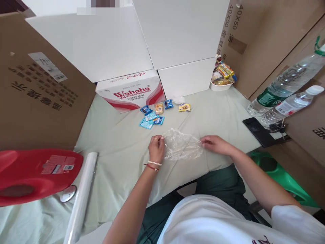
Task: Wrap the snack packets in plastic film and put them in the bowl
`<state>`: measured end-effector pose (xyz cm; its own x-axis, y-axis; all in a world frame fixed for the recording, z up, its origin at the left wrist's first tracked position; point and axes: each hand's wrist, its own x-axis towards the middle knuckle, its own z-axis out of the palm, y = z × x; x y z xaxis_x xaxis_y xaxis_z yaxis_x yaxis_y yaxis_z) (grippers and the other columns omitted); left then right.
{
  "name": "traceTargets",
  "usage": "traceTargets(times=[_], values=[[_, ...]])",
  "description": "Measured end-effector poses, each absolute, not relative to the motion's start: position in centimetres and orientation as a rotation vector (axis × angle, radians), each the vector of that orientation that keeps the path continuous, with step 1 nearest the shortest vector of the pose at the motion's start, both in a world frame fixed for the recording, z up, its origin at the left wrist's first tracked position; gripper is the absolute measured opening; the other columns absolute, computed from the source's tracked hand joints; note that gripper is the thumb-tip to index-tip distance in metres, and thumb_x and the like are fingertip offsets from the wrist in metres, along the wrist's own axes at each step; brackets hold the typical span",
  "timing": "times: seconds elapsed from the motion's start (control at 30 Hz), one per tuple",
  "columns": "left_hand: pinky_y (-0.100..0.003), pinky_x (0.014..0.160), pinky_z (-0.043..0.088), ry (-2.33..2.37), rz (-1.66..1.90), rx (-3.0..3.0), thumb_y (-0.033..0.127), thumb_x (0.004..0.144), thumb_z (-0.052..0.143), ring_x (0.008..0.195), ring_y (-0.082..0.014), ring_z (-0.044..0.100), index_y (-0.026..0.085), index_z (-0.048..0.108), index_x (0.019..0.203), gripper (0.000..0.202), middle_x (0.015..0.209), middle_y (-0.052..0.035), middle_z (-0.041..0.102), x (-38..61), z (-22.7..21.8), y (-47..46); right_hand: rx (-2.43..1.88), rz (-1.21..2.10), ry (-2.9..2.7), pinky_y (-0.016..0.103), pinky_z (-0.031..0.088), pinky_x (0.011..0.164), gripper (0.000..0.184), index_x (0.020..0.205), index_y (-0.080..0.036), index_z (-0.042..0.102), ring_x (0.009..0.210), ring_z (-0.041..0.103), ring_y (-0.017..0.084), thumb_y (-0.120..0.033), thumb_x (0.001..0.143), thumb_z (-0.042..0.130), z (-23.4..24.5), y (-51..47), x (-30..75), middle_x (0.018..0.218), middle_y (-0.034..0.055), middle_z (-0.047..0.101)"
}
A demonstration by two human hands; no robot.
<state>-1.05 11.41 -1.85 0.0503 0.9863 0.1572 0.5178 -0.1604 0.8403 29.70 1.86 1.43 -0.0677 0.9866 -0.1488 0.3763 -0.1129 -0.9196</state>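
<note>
A clear plastic bag (182, 145) is spread between my two hands, just above or on the pale green cloth (116, 145). My left hand (156, 149) pinches its left edge, with bracelets at the wrist. On the opposite side, my right hand (215, 144) has its fingers closed on the right edge. Beyond the bag lie blue sachets (149, 120), two small dark blue packets (168, 104), an orange-tan wrapped snack (158, 108) and a yellow packet (184, 107). A whitish crumpled piece (178, 100) sits behind the yellow packet.
A Wahaha carton (134, 91) and white boxes (186, 76) stand at the back. A white tub of snacks (221, 86) is back right. Water bottles (274, 95) and a black phone (256, 130) lie right. A red jug (38, 173) and plastic-film roll (82, 200) lie left.
</note>
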Motion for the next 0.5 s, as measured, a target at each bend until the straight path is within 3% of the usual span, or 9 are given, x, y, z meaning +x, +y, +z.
traceTargets(times=[0.1, 0.17, 0.3, 0.4, 0.5], values=[[-0.032, 0.081, 0.044, 1.488, 1.062, 1.727, 0.046, 0.096, 0.054, 0.079, -0.0201, 0.055, 0.025, 0.06, 0.09, 0.023, 0.081, -0.0016, 0.058, -1.2, -2.1, 9.8, -1.512, 1.04, -1.405, 0.035, 0.05, 0.083, 0.027, 0.097, -0.026, 0.079, 0.098, 0.067, 0.024, -0.047, 0.081, 0.076, 3.6, 4.2, 30.2, 0.104, 0.0052, 0.077], [-0.031, 0.078, 0.043, 1.468, 1.071, 1.709, 0.047, 0.098, 0.052, 0.076, -0.0195, 0.055, 0.025, 0.058, 0.091, 0.024, 0.078, -0.0004, 0.058, -0.8, -2.2, 9.1, -1.467, 1.07, -1.371, 0.034, 0.051, 0.084, 0.037, 0.105, -0.027, 0.079, 0.102, 0.067, 0.024, -0.046, 0.074, 0.083, 4.1, 6.6, 28.7, 0.11, 0.0055, 0.076], [-0.03, 0.07, 0.041, 1.467, 1.091, 1.653, 0.05, 0.095, 0.058, 0.068, -0.0173, 0.054, 0.025, 0.058, 0.097, 0.025, 0.075, 0.002, 0.057, -0.6, -2.2, 8.8, -1.363, 1.441, -1.354, 0.027, 0.048, 0.062, 0.048, 0.093, -0.024, 0.077, 0.068, 0.061, 0.015, -0.042, 0.053, 0.096, 2.7, 10.8, 23.2, 0.074, -0.0021, 0.07], [-0.027, 0.062, 0.039, 1.516, 1.088, 1.462, 0.049, 0.082, 0.075, 0.06, -0.0139, 0.049, 0.024, 0.061, 0.1, 0.034, 0.069, 0.0061, 0.051, -1.9, -2.1, 9.2, -1.287, 1.648, -1.206, 0.022, 0.038, 0.049, 0.042, 0.079, -0.021, 0.07, 0.05, 0.047, 0.009, -0.048, 0.057, 0.094, 1.3, 12.3, 20.8, 0.056, -0.0076, 0.055], [-0.025, 0.053, 0.037, 1.544, 1.075, 1.241, 0.054, 0.08, 0.074, 0.051, -0.0113, 0.044, 0.023, 0.06, 0.089, 0.035, 0.06, 0.0088, 0.044, -3.5, -2.1, 9.7, -1.316, 1.664, -1.021, 0.02, 0.034, 0.046, 0.043, 0.073, -0.02, 0.066, 0.052, 0.045, 0.008, -0.047, 0.056, 0.095, 0.5, 12.8, 20.7, 0.056, -0.0066, 0.055]])
